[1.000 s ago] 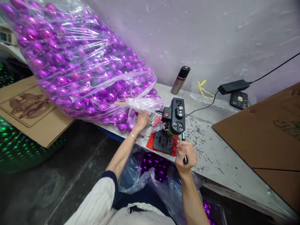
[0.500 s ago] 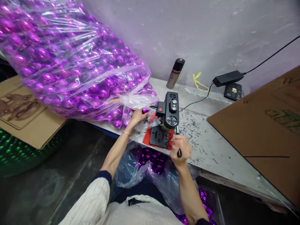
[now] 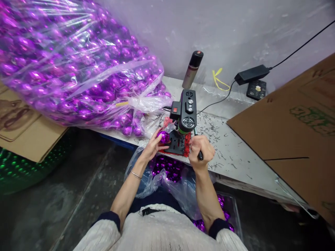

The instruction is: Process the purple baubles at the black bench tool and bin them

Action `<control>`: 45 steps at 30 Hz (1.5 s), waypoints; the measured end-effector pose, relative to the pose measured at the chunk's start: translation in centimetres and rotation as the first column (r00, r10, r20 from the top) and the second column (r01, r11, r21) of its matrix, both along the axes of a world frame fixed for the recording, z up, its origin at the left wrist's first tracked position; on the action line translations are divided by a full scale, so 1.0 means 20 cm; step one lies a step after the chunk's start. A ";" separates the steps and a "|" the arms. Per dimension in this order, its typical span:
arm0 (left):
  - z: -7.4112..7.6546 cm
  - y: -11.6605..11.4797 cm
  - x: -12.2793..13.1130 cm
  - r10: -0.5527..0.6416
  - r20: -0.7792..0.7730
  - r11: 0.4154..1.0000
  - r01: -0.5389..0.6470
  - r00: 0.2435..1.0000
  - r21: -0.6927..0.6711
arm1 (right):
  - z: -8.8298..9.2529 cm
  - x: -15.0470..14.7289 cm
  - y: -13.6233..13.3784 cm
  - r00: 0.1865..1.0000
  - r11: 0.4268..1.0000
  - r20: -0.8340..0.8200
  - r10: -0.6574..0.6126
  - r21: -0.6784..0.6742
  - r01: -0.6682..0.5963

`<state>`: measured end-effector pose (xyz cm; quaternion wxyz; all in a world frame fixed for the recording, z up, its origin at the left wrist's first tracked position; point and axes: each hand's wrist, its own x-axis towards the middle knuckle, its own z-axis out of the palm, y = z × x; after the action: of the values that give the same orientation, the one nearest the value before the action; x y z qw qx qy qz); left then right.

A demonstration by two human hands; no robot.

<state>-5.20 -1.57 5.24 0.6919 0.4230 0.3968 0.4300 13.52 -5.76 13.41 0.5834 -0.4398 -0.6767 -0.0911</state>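
Observation:
Between the thumb and fingers of my left hand (image 3: 152,147) is a shiny purple ball (image 3: 164,137), at the left side of the black machine (image 3: 188,109). My right hand (image 3: 201,151) is wrapped round the machine's black-ended lever (image 3: 200,156). The machine's base plate (image 3: 175,142) lies on a red mat (image 3: 187,145) on the white table (image 3: 235,162). Beyond my left hand, a big clear bag (image 3: 86,73) full of purple balls rests on the table. Below the table edge, more purple balls (image 3: 167,169) sit in an open plastic bag.
A spray can (image 3: 193,69), a yellow tie (image 3: 220,81) and a black power adapter (image 3: 252,74) are by the wall. Small dark wire bits are scattered right of the machine. A large cardboard box (image 3: 293,132) stands at the right; flat cardboard (image 3: 28,122) lies left.
My left hand has come back from beside the bag toward the base plate, and the purple ball now shows in its fingers. My right hand stays on the lever. The view has shifted slightly.

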 end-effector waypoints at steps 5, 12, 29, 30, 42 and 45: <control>-0.01 -0.03 0.03 0.070 0.066 0.996 -0.066 0.995 -0.057 | -0.01 0.01 0.00 1.000 1.000 0.019 0.007 0.008 -0.007; -0.12 0.01 0.14 0.219 -0.341 0.964 -0.150 0.914 0.218 | 0.00 0.01 0.00 0.999 1.000 0.034 0.009 0.001 -0.009; -0.27 0.05 0.27 0.380 -0.564 0.718 0.151 0.733 0.679 | -0.01 0.01 -0.02 0.997 1.000 0.070 0.016 -0.003 -0.016; -0.28 0.05 0.27 0.381 -0.559 0.714 0.149 0.737 0.684 | -0.01 0.01 -0.02 0.998 1.000 0.069 0.017 -0.004 -0.016; -0.32 0.05 0.26 0.409 -0.544 0.667 0.167 0.732 0.726 | -0.22 -0.02 -0.02 0.999 0.998 -0.022 0.040 0.041 -0.039; -0.31 0.05 0.26 0.416 -0.527 0.650 0.163 0.741 0.742 | -0.27 -0.03 -0.01 0.997 0.997 -0.064 0.037 0.065 -0.032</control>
<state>-0.05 -0.53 -1.01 0.2332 0.7603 0.4307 0.4266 12.99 -5.87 7.92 0.6205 -0.4119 -0.6615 -0.0881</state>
